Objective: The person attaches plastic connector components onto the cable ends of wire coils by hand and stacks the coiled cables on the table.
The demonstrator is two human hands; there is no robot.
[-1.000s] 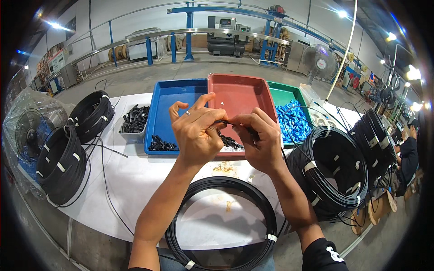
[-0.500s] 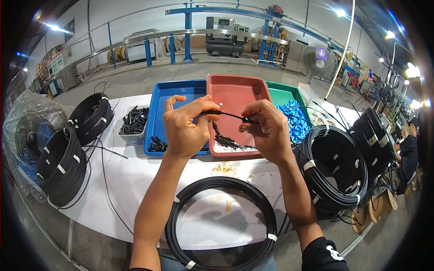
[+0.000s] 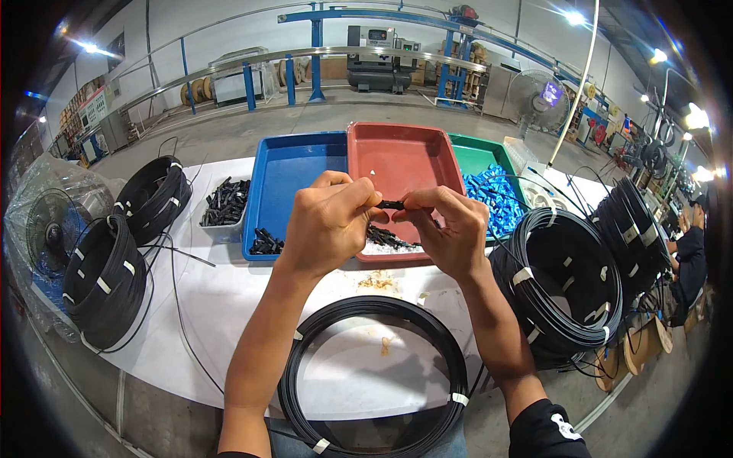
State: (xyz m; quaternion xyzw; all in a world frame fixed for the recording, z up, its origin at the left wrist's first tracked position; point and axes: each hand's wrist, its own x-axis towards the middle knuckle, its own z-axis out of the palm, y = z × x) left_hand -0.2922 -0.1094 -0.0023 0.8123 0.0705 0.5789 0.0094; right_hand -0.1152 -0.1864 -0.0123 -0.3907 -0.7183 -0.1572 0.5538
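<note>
My left hand (image 3: pixel 327 221) and my right hand (image 3: pixel 450 229) meet above the front of the red tray (image 3: pixel 397 149). Between their pinched fingertips is a small black connector (image 3: pixel 391 204), held level. The fingers cover both of its ends, so how the thin black cable joins it cannot be made out. Below the hands, a pile of similar black pieces (image 3: pixel 385 235) lies in the tray on white bits. A taped coil of black cable (image 3: pixel 289 382) rests at the table's near edge, between my forearms.
A blue tray (image 3: pixel 301 153) and a green tray (image 3: pixel 467 153) with blue pieces (image 3: pixel 496 198) flank the red one. At left stand a tub of black pieces (image 3: pixel 227 202) and cable coils (image 3: pixel 103 282). More coils (image 3: pixel 561 282) stand at right. A person (image 3: pixel 691 248) is at far right.
The hands have drawn closer together and sunk slightly. The stretch of thin black cable that showed between them is now hidden, and the connector spans fingertip to fingertip.
</note>
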